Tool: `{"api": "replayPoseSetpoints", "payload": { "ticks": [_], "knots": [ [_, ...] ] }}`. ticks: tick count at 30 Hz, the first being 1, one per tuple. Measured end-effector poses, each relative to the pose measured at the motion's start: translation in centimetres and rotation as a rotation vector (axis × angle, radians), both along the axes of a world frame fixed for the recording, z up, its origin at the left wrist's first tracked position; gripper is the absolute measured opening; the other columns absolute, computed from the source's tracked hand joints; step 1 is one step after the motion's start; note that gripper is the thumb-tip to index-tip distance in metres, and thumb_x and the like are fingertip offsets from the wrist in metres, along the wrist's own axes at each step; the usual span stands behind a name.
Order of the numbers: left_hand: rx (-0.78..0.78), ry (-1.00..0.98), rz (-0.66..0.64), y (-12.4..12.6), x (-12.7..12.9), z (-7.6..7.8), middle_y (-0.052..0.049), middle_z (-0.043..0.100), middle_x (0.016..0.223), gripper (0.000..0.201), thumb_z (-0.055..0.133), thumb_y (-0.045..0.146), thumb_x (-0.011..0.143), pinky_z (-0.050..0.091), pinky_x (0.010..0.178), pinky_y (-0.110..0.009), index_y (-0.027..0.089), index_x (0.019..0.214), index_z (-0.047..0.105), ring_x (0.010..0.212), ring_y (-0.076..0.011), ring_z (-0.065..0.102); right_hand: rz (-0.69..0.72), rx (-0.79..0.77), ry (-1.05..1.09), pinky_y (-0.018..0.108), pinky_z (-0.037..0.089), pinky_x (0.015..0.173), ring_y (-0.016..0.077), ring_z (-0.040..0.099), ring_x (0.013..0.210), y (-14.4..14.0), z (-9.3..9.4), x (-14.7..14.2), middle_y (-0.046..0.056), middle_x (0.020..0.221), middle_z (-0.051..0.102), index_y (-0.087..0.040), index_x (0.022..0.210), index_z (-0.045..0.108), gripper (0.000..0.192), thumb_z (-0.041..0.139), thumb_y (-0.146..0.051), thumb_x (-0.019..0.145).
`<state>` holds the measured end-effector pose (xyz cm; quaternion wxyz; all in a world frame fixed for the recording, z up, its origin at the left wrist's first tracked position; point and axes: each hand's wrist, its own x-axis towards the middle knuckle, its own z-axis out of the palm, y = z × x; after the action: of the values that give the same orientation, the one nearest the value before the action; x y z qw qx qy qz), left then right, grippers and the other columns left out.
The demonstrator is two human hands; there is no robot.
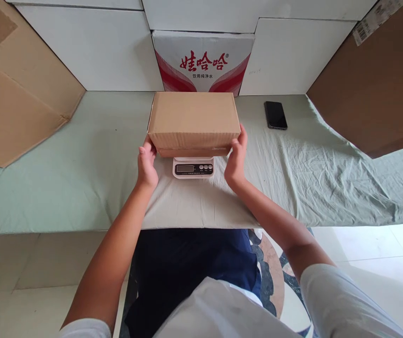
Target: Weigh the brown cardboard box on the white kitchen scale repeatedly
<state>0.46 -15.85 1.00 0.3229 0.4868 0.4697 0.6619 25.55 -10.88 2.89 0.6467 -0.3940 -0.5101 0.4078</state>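
my left hand [147,165], right hand [236,162] gripping closed brown cardboard box [193,119] by sides, centring level over small white digital scale [193,167].

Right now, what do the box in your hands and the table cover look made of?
Box: plain brown corrugated cardboard, matte; fluting lines show along its front edge. Table cover: pale green woven cloth, probably cotton, matte; it wrinkles and drapes softly.
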Motion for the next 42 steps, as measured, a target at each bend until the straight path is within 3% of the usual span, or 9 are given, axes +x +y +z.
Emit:
{"api": "replayPoseSetpoints", "payload": {
  "ticks": [2,5,11,16,22,26,33,38,42],
  "knots": [
    [0.032,-0.020,0.028,0.4,-1.1,-0.3,0.002,0.051,0.166,0.088,0.031,0.094,0.085,0.030,0.134,-0.044,0.040,0.149,0.059,0.163,-0.0274,0.034,-0.104,0.028,0.044,0.067,0.031,0.131,0.0302,0.035,0.162,1.3,0.1,1.2,0.001,0.161,0.044,-0.041,0.147,0.046,0.059,0.036,-0.067,0.096],
    [0.047,-0.049,0.059,1.1,-2.7,-0.9,0.008,0.039,0.173,0.085,0.024,0.093,0.088,0.021,0.137,-0.044,0.045,0.153,0.052,0.167,-0.0243,0.022,-0.185,-0.012,0.129,0.068,0.026,0.132,0.0293,0.036,0.163,3.5,0.1,3.2,0.001,0.161,0.045,-0.042,0.146,0.047,0.059,0.028,-0.068,0.097],
    [-0.013,-0.055,0.063,2.0,-3.4,-1.5,0.008,0.035,0.175,0.089,0.025,0.095,0.085,0.021,0.137,-0.044,0.045,0.155,0.048,0.167,-0.0249,0.021,-0.278,-0.217,0.276,0.064,0.026,0.132,0.0253,0.046,0.156,5.6,-0.9,4.0,0.003,0.149,0.054,-0.035,0.129,0.055,0.051,0.035,-0.064,0.093],
    [-0.040,-0.083,0.090,2.7,-3.1,-1.6,0.001,0.035,0.176,0.091,0.024,0.092,0.088,0.023,0.137,-0.045,0.038,0.157,0.047,0.166,-0.0236,0.026,-0.250,-0.288,0.269,0.056,0.029,0.132,0.0220,0.053,0.145,5.2,-1.9,2.5,0.004,0.139,0.057,-0.030,0.122,0.055,0.048,0.039,-0.062,0.090],
    [-0.065,-0.061,0.104,3.2,-3.2,-2.0,-0.004,0.036,0.176,0.094,0.024,0.092,0.088,0.025,0.136,-0.047,0.035,0.160,0.043,0.166,-0.0247,0.028,-0.170,-0.210,0.215,0.054,0.029,0.132,0.0198,0.054,0.141,4.6,-2.0,1.9,0.002,0.137,0.058,-0.033,0.120,0.054,0.043,0.048,-0.061,0.088],
    [-0.081,-0.083,0.104,3.5,-3.1,-2.2,-0.008,0.037,0.175,0.095,0.026,0.090,0.089,0.027,0.136,-0.047,0.030,0.161,0.042,0.165,-0.0252,0.031,-0.162,-0.199,0.224,0.054,0.033,0.129,0.0206,0.058,0.136,5.0,-2.4,2.0,0.002,0.130,0.059,-0.032,0.118,0.054,0.044,0.043,-0.064,0.088],
    [-0.093,-0.076,0.090,4.1,-3.6,-2.3,-0.004,0.041,0.173,0.095,0.022,0.093,0.087,0.027,0.136,-0.049,0.036,0.160,0.043,0.164,-0.0267,0.032,-0.156,-0.215,0.248,0.053,0.036,0.127,0.0213,0.061,0.131,5.9,-3.3,2.1,0.003,0.127,0.059,-0.030,0.117,0.054,0.045,0.043,-0.062,0.086],
    [-0.065,-0.089,0.033,4.3,-3.4,-2.7,-0.007,0.040,0.173,0.105,0.030,0.098,0.081,0.027,0.137,-0.052,0.031,0.159,0.046,0.164,-0.0320,0.033,-0.143,-0.196,0.193,0.056,0.040,0.125,0.0228,0.062,0.133,5.7,-3.4,2.2,0.002,0.128,0.062,-0.032,0.119,0.057,0.044,0.042,-0.063,0.090],
    [-0.065,-0.108,-0.013,4.5,-3.5,-3.0,-0.002,0.041,0.172,0.102,0.033,0.098,0.079,0.025,0.138,-0.053,0.035,0.157,0.048,0.165,-0.0330,0.029,-0.127,-0.183,0.157,0.058,0.041,0.125,0.0228,0.062,0.133,5.6,-3.3,2.1,0.002,0.129,0.063,-0.033,0.119,0.058,0.043,0.042,-0.062,0.092]
  ]
}}
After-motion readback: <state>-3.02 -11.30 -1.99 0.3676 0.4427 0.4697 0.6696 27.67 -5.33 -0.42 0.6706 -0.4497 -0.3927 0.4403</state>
